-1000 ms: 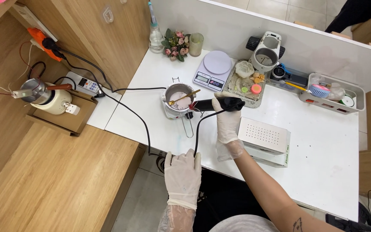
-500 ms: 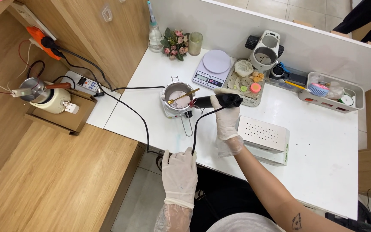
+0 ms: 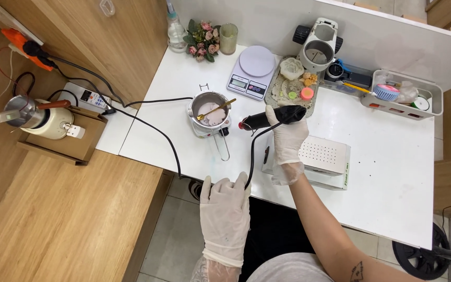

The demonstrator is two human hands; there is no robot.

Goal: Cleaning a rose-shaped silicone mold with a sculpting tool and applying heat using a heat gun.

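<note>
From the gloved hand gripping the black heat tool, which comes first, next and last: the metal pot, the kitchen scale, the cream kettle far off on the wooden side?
Measured from the right hand in the head view:
1. Metal pot, just to its left on the white table.
2. Kitchen scale, farther up, toward the back wall.
3. Cream kettle, far left on a cardboard box.

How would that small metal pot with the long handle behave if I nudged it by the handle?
The small metal pot would probably pivot instead of sliding straight, since its long handle sticks out on one side. It appears to hold pale liquid, so a sharp push might slosh it. The spoon leaning on the rim looks loose and could slip off.
</note>
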